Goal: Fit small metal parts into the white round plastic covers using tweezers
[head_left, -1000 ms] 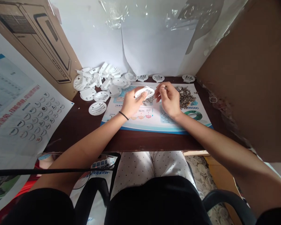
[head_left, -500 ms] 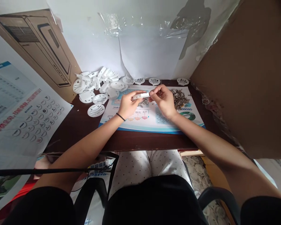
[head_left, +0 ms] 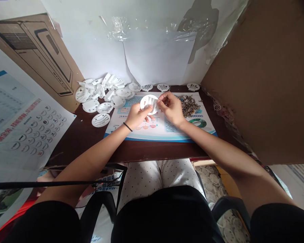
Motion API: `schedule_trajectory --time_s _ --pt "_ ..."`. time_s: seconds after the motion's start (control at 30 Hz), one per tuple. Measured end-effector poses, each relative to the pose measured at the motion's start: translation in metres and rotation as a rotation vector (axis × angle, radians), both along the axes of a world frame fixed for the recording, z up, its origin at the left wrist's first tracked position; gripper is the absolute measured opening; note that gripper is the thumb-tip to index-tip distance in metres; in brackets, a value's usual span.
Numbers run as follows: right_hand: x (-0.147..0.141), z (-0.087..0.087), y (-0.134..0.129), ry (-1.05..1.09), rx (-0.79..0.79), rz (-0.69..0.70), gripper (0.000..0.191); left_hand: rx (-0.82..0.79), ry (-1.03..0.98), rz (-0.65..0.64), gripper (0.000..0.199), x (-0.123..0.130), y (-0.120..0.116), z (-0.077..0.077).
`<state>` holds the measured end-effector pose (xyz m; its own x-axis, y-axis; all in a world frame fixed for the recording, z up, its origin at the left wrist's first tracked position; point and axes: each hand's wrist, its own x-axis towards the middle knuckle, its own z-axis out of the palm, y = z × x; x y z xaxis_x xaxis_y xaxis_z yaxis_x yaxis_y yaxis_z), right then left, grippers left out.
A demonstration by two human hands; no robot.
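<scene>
Round white plastic disc (head_left: 148,103) pinched in the left hand (head_left: 138,116) grip, above the desk (head_left: 78,148); right hand (head_left: 171,108) grip pressed together at the disc's right edge.

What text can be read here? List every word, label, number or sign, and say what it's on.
No text can be read with certainty.
Wall poster: red heading and rows of small print, apparently Chinese, too blurred to read.
Printed sheet under the hands: headings and captions, apparently Chinese, too small to read.
White plastic disc in the left hand: no readable marking.
</scene>
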<state>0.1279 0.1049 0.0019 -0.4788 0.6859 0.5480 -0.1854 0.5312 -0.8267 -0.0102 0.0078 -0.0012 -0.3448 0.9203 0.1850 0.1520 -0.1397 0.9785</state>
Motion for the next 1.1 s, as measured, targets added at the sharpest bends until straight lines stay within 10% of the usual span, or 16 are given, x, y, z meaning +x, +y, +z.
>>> schedule_trajectory --time_s 0.53,1.1 --pt "-0.007 0.004 -0.001 0.054 -0.575 0.092 0.011 -0.262 -0.207 -0.005 0.077 0.007 0.003 0.010" --pt "-0.008 -0.004 0.006 0.011 -0.597 0.119 0.012 -0.105 -0.112 -0.101 0.095 -0.004 0.011 -0.012"
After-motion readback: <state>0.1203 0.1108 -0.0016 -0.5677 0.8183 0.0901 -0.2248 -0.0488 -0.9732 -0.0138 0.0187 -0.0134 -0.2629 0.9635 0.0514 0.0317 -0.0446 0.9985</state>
